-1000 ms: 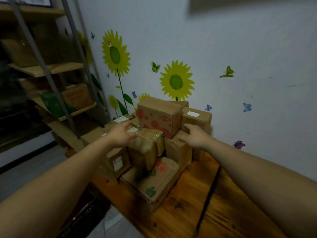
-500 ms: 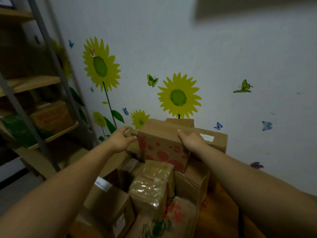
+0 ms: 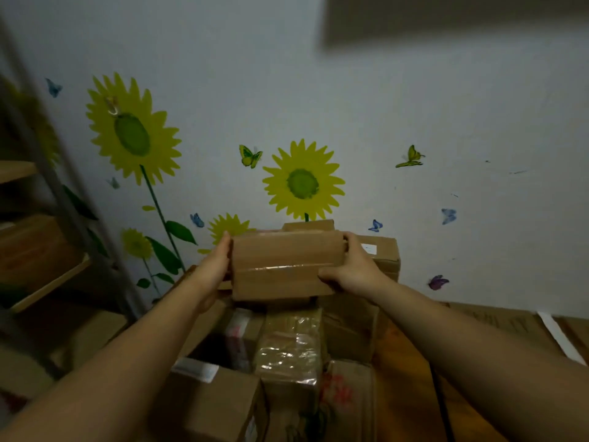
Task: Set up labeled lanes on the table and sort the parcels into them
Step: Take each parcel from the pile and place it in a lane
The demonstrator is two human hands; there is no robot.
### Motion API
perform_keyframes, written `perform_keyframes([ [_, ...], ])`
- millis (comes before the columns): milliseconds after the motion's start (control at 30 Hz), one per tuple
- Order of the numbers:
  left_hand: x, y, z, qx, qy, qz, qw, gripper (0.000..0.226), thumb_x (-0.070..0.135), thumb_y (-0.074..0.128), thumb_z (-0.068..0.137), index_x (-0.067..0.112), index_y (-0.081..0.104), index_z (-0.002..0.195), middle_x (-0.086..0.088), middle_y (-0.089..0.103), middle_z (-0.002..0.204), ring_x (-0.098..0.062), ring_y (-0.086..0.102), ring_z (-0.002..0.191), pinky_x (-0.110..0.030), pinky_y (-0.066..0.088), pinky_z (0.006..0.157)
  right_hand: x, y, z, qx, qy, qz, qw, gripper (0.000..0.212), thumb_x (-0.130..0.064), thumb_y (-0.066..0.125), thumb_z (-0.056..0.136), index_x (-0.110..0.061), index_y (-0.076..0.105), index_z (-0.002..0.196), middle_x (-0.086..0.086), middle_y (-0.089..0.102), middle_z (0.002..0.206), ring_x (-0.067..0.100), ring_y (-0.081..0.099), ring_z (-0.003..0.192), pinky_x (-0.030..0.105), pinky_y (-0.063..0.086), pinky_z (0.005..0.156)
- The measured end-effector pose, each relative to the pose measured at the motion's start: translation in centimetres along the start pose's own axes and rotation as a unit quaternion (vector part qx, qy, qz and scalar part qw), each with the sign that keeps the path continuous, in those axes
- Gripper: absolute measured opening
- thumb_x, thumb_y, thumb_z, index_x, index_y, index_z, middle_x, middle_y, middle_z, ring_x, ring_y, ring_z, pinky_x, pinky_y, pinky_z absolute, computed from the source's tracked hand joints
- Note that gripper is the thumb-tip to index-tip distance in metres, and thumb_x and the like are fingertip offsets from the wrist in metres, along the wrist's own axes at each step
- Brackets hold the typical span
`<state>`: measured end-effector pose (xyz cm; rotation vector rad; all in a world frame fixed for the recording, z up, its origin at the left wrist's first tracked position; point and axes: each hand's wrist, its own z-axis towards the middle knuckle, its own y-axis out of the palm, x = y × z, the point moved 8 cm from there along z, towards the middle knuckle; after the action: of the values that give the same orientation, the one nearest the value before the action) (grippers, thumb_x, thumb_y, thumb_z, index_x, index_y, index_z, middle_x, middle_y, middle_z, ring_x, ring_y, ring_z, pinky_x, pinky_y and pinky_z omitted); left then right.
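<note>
— What's above the pile of brown cardboard parcels [image 3: 223,400]?
— Left hand [image 3: 212,271] pressed flat on the left end of a plain brown taped cardboard box [image 3: 287,266], right hand [image 3: 353,269] gripping its right end, thumb in front

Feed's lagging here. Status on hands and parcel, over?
Left hand presses left end of taped box, right hand grips right end. Box held over parcel pile. Nothing blocking.
</note>
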<state>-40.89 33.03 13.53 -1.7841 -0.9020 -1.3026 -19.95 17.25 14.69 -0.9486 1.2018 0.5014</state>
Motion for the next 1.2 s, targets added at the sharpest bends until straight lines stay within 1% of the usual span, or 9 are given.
perform_keyframes([
  [67,0.3,-1.7,-2.0,0.005,0.026,-0.002,1.000,0.041,0.061,0.038,0.091,0.033,0.067,0.095,0.001,0.070,0.094,-0.018,0.061,0.088,-0.037,0.050,0.075,-1.7,0.8,-1.7,0.019,-0.033,0.018,0.999,0.075,-0.021,0.078,0.077,-0.024,0.033,0.137,-0.003,0.051,0.119,0.017,0.055,0.105,0.032,0.053,0.081],
  [167,0.1,-3.9,-4.7,0.014,0.059,-0.031,0.998,0.024,0.030,0.056,0.091,0.018,0.053,0.112,-0.008,0.064,0.108,-0.017,0.063,0.086,-0.030,0.051,0.055,-3.4,1.6,-4.3,0.082,-0.042,0.051,0.994,0.042,-0.032,0.068,0.086,-0.022,0.046,0.121,-0.005,0.057,0.113,0.014,0.056,0.104,0.037,0.050,0.093],
  [300,-0.5,-4.8,-7.8,0.004,0.111,-0.082,0.990,0.040,0.003,0.057,0.086,0.014,0.047,0.123,-0.006,0.063,0.106,-0.010,0.069,0.070,-0.020,0.051,0.047,-4.1,1.9,-8.1,0.128,-0.046,0.042,0.990,0.033,-0.016,0.069,0.086,-0.025,0.047,0.109,-0.013,0.058,0.100,0.014,0.059,0.104,0.042,0.051,0.094],
  [600,-0.1,0.4,-13.5,-0.070,0.152,-0.111,0.980,0.047,0.005,0.058,0.088,0.031,0.041,0.123,0.007,0.062,0.106,-0.008,0.068,0.079,-0.025,0.054,0.056,-4.0,-3.1,-15.8,0.176,-0.050,0.061,0.981,0.048,-0.014,0.067,0.087,-0.032,0.038,0.121,-0.011,0.055,0.109,0.009,0.060,0.098,0.033,0.056,0.085],
  [733,1.2,5.6,-16.2,-0.110,0.161,-0.109,0.975,0.046,0.004,0.056,0.089,0.029,0.044,0.126,0.008,0.066,0.099,-0.014,0.065,0.082,-0.036,0.047,0.073,-2.7,-8.3,-19.2,0.208,-0.037,0.041,0.976,0.052,-0.015,0.067,0.086,-0.032,0.036,0.124,-0.009,0.055,0.114,0.011,0.061,0.098,0.025,0.054,0.077],
  [800,1.6,8.8,-17.5,-0.138,0.161,-0.095,0.973,0.043,0.005,0.055,0.089,0.025,0.046,0.126,0.008,0.067,0.097,-0.011,0.066,0.077,-0.030,0.049,0.067,-1.6,-11.3,-21.2,0.224,-0.034,0.037,0.973,0.052,-0.015,0.067,0.086,-0.032,0.035,0.124,-0.009,0.054,0.113,0.010,0.060,0.096,0.027,0.054,0.080],
  [967,2.7,19.7,-21.5,-0.187,0.182,0.004,0.965,0.042,0.007,0.056,0.090,0.019,0.049,0.130,0.002,0.066,0.102,-0.009,0.060,0.066,-0.019,0.048,0.056,3.2,-19.9,-27.4,0.241,-0.014,0.013,0.970,0.062,-0.020,0.066,0.088,-0.029,0.031,0.139,-0.013,0.050,0.117,0.004,0.053,0.099,0.024,0.049,0.082],
  [1067,2.1,28.8,-25.1,-0.235,0.179,0.059,0.954,0.047,0.014,0.059,0.090,0.025,0.045,0.134,0.002,0.064,0.110,-0.011,0.062,0.078,-0.024,0.052,0.065,7.0,-26.7,-32.2,0.251,0.005,-0.005,0.968,0.062,-0.026,0.069,0.086,-0.032,0.035,0.137,-0.012,0.052,0.124,0.007,0.052,0.110,0.030,0.049,0.090],
  [1200,0.5,40.0,-30.4,-0.300,0.166,0.096,0.935,0.047,0.018,0.056,0.092,0.030,0.041,0.135,0.005,0.064,0.104,-0.015,0.063,0.084,-0.027,0.051,0.061,10.9,-35.3,-38.9,0.298,0.038,-0.040,0.953,0.056,-0.025,0.070,0.084,-0.037,0.043,0.131,-0.006,0.055,0.127,0.014,0.055,0.116,0.033,0.050,0.091],
])
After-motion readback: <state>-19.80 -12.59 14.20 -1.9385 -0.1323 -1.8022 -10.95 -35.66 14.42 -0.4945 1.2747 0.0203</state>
